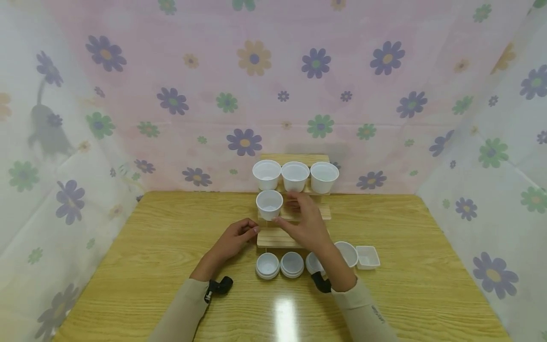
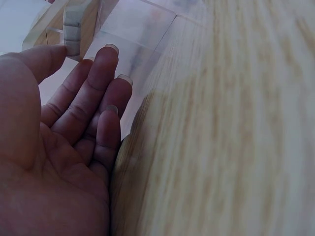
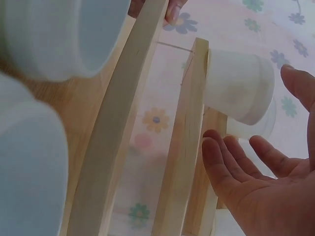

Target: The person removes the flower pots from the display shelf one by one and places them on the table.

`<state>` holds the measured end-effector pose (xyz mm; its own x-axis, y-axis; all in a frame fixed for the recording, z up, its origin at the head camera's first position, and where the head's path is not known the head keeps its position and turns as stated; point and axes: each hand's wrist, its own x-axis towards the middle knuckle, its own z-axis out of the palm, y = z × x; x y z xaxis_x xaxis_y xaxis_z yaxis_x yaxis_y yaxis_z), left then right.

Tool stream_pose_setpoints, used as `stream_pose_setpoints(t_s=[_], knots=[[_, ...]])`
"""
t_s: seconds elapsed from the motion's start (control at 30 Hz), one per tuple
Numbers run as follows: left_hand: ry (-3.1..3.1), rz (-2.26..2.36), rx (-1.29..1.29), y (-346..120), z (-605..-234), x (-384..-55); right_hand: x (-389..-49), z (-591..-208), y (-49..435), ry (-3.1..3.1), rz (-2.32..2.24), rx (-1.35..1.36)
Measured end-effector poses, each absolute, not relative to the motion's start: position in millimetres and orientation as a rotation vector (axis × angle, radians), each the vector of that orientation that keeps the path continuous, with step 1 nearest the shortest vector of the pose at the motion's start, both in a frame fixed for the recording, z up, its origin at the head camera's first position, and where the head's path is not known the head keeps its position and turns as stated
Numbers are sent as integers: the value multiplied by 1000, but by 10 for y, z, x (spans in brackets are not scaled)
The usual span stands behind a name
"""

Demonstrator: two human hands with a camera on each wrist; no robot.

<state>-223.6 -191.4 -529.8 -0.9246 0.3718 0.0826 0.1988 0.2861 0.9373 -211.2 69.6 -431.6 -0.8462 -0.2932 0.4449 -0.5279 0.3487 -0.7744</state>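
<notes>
A tiered wooden stand [image 1: 278, 240] stands at the table's back. Three white cups [image 1: 323, 178] sit side by side on its top tier, and one white cup [image 1: 269, 205] stands upright at the left of the middle tier. My right hand [image 1: 305, 228] is around this cup's right side, thumb and fingers spread, with a gap to the cup [image 3: 241, 88] in the right wrist view. At the lowest tier's left end is my left hand [image 1: 232, 240]; its thumb and fingers [image 3: 173, 12] lie on either side of the board end [image 2: 72, 29], pinching it.
In front of the stand are round white bowls [image 1: 267, 266], some seemingly stacked, partly behind my right forearm. A wider round dish [image 1: 347, 254] and a square dish [image 1: 368, 257] stand to their right. Flowered cloth [image 1: 213, 95] closes off the back and both sides.
</notes>
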Motion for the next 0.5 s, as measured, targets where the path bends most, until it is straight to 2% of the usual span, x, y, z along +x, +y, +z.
stream_pose_setpoints(t_s=[0.5], knots=[[2385, 1709, 527, -1915, -5291, -2235, -2161, -4358, 480, -2412, 1624, 552]])
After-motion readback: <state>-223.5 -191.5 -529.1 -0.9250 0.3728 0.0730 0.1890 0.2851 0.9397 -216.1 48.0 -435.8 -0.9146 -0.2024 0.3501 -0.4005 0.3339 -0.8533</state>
